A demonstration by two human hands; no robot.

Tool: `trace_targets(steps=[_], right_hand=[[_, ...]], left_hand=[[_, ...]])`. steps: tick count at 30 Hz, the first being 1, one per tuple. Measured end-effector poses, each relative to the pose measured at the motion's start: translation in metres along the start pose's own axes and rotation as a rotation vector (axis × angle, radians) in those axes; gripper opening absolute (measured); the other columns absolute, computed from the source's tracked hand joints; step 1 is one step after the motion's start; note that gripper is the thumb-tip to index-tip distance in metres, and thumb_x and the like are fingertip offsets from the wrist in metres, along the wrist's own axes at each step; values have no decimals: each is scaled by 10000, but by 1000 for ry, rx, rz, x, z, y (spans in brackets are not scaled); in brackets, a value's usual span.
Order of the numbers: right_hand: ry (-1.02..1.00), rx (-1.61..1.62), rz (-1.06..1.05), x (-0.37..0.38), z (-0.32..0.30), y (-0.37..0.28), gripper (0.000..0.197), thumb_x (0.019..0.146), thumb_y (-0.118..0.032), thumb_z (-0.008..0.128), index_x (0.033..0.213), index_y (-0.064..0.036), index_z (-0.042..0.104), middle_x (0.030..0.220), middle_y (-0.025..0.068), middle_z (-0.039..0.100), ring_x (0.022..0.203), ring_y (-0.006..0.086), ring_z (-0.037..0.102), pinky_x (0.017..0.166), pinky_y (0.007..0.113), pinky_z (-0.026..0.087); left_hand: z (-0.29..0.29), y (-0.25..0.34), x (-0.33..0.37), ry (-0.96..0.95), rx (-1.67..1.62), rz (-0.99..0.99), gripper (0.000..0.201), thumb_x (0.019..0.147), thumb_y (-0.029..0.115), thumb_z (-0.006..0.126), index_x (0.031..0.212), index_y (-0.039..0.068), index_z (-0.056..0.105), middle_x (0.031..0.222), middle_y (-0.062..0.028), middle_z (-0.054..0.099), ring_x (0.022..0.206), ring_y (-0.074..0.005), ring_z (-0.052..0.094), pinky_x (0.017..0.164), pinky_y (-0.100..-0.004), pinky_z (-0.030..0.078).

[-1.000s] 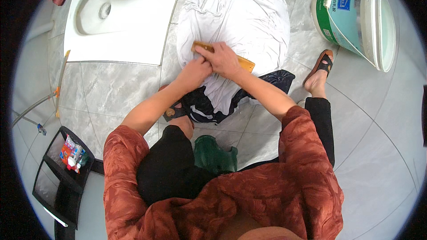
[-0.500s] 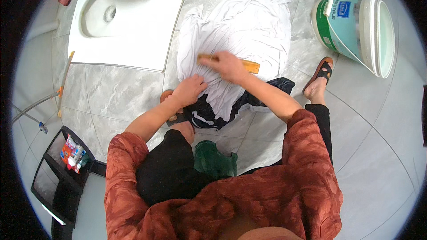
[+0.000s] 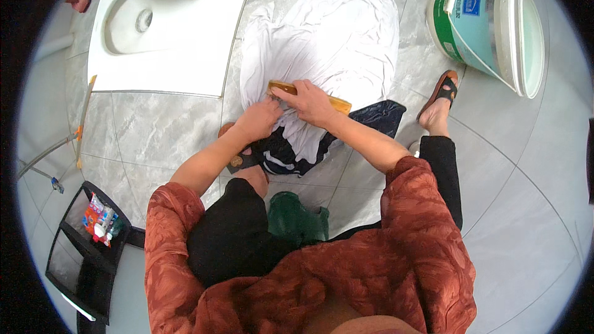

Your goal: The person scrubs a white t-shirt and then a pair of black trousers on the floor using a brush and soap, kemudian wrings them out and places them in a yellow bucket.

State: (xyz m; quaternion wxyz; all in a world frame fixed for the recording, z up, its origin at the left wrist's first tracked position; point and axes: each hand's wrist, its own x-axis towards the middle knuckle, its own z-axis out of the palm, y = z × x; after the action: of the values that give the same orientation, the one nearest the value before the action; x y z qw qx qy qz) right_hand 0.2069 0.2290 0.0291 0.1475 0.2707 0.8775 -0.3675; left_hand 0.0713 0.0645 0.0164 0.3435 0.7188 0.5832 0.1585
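A wet, wrinkled white cloth [image 3: 334, 37], perhaps a garment, is spread over the floor in front of me. My right hand [image 3: 307, 105] is closed over a long wooden scrubbing brush [image 3: 340, 106], which lies against the near part of the cloth; its bristles are hidden underneath. Beside it, my left hand [image 3: 260, 119] has its fingers curled into the cloth's near left edge, pinching the fabric. Black fabric [image 3: 382, 117] with some white stripes sticks out below the white cloth, close to my feet.
A white squat toilet [image 3: 167, 68] is set in the floor at far left. To the right, a white-and-green bucket [image 3: 476, 31] lies on its side. A green stool [image 3: 297, 219] is beneath me. A black shelf [image 3: 93, 253] holding packets stands at left.
The brush has slid toward me over the white cloth, with my right hand still around it. My left hand stays on the fabric's edge. The whole view has shifted slightly.
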Motion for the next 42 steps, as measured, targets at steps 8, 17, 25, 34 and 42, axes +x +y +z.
trace_targets(steps=[8, 17, 25, 34, 42], right_hand=[[530, -373, 398, 2, -126, 141, 569, 827, -225, 623, 1349, -373, 454, 984, 179, 581, 914, 334, 602, 801, 446, 487], [498, -183, 404, 3, -124, 139, 599, 830, -277, 634, 1381, -364, 416, 986, 199, 581, 893, 367, 598, 796, 430, 483], [79, -102, -185, -55, -20, 17, 624, 763, -23, 570, 1317, -300, 496, 871, 167, 596, 820, 315, 606, 693, 436, 522], [499, -455, 347, 38, -161, 134, 492, 870, -261, 570, 1337, -387, 477, 968, 159, 571, 889, 326, 600, 785, 419, 497], [424, -181, 218, -74, -55, 86, 565, 891, -253, 557, 1420, -256, 359, 978, 187, 548, 891, 346, 557, 769, 426, 474]], left_hand=[[1, 1, 6, -32, 61, -100, 166, 665, 87, 625, 807, 38, 554, 901, -111, 553, 920, -296, 535, 727, -405, 496], [-9, 38, 67, 94, 266, 215, 228, 752, 110, 572, 976, 68, 567, 1089, -55, 513, 997, -248, 494, 784, -359, 449], [-28, -3, 32, -9, 244, -60, 136, 731, 56, 555, 859, 66, 598, 1005, -65, 532, 939, -264, 523, 761, -387, 481], [-38, -4, 19, -22, 344, -214, 112, 704, 60, 587, 811, 72, 618, 941, -54, 532, 938, -253, 524, 784, -372, 460], [-14, 33, 49, 207, 357, 256, 108, 703, 81, 571, 800, 79, 620, 965, -69, 561, 940, -226, 501, 827, -365, 400]])
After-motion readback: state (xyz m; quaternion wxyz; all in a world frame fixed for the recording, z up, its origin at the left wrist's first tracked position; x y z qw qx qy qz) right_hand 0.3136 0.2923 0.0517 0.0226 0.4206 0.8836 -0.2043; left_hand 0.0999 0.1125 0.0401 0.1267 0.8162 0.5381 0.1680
